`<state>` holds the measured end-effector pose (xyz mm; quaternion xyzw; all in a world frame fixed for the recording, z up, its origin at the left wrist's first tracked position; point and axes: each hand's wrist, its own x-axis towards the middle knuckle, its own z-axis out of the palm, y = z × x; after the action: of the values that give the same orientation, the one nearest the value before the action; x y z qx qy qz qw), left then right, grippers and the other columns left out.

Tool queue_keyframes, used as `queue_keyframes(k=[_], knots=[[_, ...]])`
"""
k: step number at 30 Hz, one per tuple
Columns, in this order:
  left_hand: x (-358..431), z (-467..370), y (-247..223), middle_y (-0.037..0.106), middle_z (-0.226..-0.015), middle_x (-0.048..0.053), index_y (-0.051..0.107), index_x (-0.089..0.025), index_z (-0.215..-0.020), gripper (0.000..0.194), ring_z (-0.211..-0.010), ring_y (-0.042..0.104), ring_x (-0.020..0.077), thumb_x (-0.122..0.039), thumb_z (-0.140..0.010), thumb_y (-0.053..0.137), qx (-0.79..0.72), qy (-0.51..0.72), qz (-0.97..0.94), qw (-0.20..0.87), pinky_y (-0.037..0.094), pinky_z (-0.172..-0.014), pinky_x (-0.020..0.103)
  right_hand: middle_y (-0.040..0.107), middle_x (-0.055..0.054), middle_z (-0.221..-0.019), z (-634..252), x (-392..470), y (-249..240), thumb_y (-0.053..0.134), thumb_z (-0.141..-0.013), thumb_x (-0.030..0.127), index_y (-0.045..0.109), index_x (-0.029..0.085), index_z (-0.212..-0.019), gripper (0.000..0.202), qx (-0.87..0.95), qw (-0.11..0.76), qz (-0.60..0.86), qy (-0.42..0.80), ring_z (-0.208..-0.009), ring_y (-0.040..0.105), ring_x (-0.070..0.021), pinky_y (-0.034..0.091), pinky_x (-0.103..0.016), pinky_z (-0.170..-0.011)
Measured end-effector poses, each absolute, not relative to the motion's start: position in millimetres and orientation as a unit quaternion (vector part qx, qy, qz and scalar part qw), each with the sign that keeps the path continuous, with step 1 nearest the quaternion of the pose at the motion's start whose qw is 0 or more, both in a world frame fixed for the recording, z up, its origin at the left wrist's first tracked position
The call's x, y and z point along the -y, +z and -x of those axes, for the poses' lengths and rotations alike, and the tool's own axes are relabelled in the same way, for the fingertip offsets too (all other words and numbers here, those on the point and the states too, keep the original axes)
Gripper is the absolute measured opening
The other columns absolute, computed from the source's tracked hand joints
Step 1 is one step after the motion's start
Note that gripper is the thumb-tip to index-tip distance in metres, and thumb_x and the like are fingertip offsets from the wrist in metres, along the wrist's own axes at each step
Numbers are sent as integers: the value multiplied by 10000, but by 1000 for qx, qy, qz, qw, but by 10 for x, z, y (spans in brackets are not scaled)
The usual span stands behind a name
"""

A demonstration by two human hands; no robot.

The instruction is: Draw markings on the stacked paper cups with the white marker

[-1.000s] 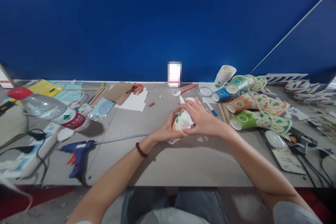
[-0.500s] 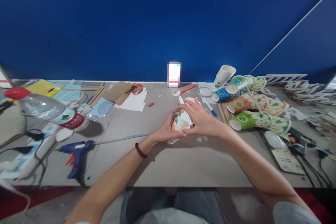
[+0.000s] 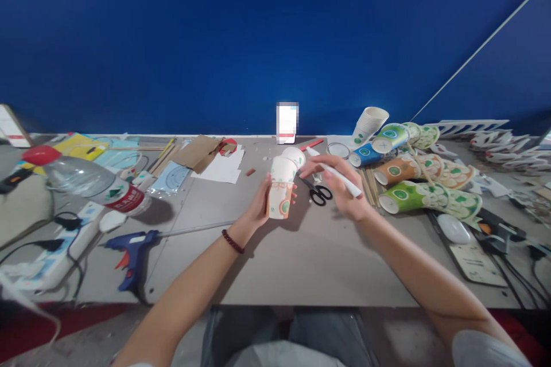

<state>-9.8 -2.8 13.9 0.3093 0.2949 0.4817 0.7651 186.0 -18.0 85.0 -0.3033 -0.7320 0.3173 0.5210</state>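
My left hand [image 3: 260,199] is wrapped around a bent piece of paper cups [image 3: 280,198] with an orange and green leaf print, holding it tilted above the table. Its white upper part leans toward the right. On the other side, my right hand [image 3: 340,186] is closed on a slim white pen [image 3: 342,179] that lies across the palm and sticks out past the thumb. The right fingertips are near the upper cup, and whether they touch it I cannot tell. Below them lie black-handled scissors [image 3: 321,194].
At right lie joined cups in green [image 3: 400,198], orange [image 3: 394,172] and blue [image 3: 361,155], near a white cup stack [image 3: 370,123]. A blue glue gun [image 3: 135,252], power strip [image 3: 64,258] and plastic bottle [image 3: 94,180] are at left. A phone [image 3: 287,123] stands against the blue wall.
Both hands were closed around the cups; now my right hand has moved off to the right, showing the pen. The cups have turned more upright, and the scissors have come into view.
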Motion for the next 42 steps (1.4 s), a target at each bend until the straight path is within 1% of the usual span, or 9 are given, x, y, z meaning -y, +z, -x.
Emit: queue_keyframes(k=[3,6,9,11,13,18,24,33,42], knots=[[-10,105,137,737,-814,106,710,-113,-908,532,-666,687,209,-623,-858,566,-319,502,-258,762,554,-627,321,735,-34,-988,-1784,174,713,449,-1005,469,648,305,-1222,338,727,514,313,332,-985,688,-230,540,-441,-921],[-33,106,114,725,-754,104,704,-117,-877,520,-650,684,211,-619,-847,572,-332,511,-225,760,552,-635,324,752,-50,-994,-1720,158,598,465,-989,483,696,284,-1131,337,722,490,331,359,-1011,691,-246,539,-458,-932],[-32,84,81,715,-736,93,697,-126,-870,494,-643,667,201,-606,-834,587,-313,523,-225,760,543,-637,321,765,-50,-942,-1664,142,500,585,-929,468,656,273,-1125,285,688,483,329,430,-889,726,-232,593,-433,-819],[-22,57,56,710,-738,87,700,-128,-879,492,-653,657,196,-604,-833,585,-297,534,-234,757,532,-630,310,771,-56,-907,-1635,136,449,639,-894,470,634,257,-1015,244,660,484,320,476,-836,740,-223,610,-419,-766],[-13,32,27,716,-766,93,710,-119,-905,507,-688,662,197,-604,-836,578,-285,540,-240,754,521,-636,295,777,-78,-960,-1617,133,410,680,-863,468,616,247,-931,240,642,486,319,500,-880,750,-237,617,-421,-761],[-13,6,-21,715,-772,84,718,-122,-949,498,-678,655,196,-588,-823,595,-285,536,-240,757,507,-635,292,759,-110,-1125,-1618,117,332,714,-847,380,659,227,-912,175,647,486,335,482,-1053,729,-262,598,-431,-866],[-14,-6,-4,716,-780,85,710,-124,-970,486,-665,648,187,-573,-823,596,-280,533,-248,759,508,-641,292,770,-96,-1062,-1634,90,266,712,-847,339,678,222,-912,138,656,497,342,453,-1140,695,-272,579,-423,-905],[-10,3,32,669,-675,63,691,-125,-915,497,-581,614,166,-598,-849,552,-301,509,-246,768,483,-568,273,769,-110,-1051,-1633,98,302,709,-838,357,687,211,-934,176,659,484,366,444,-1118,706,-273,580,-416,-890],[-1,-10,61,687,-713,75,700,-107,-941,533,-595,617,162,-605,-874,520,-307,511,-263,759,486,-585,270,787,-95,-991,-1636,93,322,720,-804,312,683,218,-871,122,659,474,369,453,-1162,690,-298,560,-455,-936]])
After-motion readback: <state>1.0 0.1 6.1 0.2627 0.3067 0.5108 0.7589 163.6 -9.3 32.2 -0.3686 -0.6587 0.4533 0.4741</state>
